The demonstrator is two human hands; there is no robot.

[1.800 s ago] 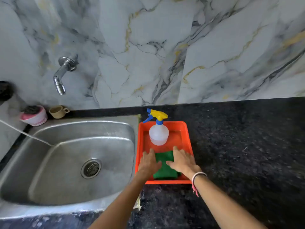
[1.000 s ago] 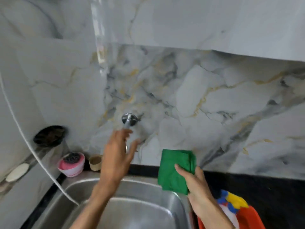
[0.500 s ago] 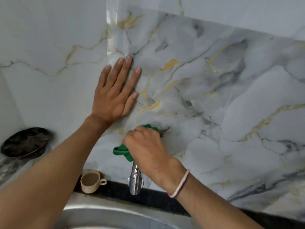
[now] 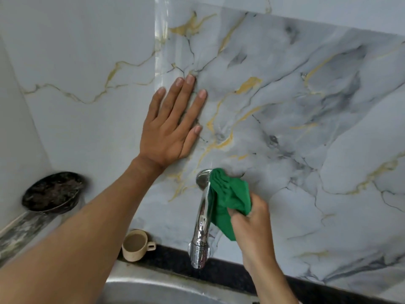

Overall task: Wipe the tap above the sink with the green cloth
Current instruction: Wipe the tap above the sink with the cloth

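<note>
The chrome tap (image 4: 202, 218) juts from the marble wall and hangs over the steel sink (image 4: 157, 290). My right hand (image 4: 252, 224) grips the bunched green cloth (image 4: 230, 198) and presses it against the tap's right side, from the wall end down along the spout. My left hand (image 4: 171, 126) lies flat on the wall above and left of the tap, fingers spread, holding nothing. The spout's left face and nozzle are uncovered.
A small beige cup (image 4: 135, 244) stands on the black ledge just left of the tap. A dark round dish (image 4: 51, 191) sits on a shelf at the far left. The marble wall (image 4: 306, 128) fills the background.
My right hand has slid the green cloth from the top of the tap round to its right side, uncovering the spout. My left hand stays flat on the wall.
</note>
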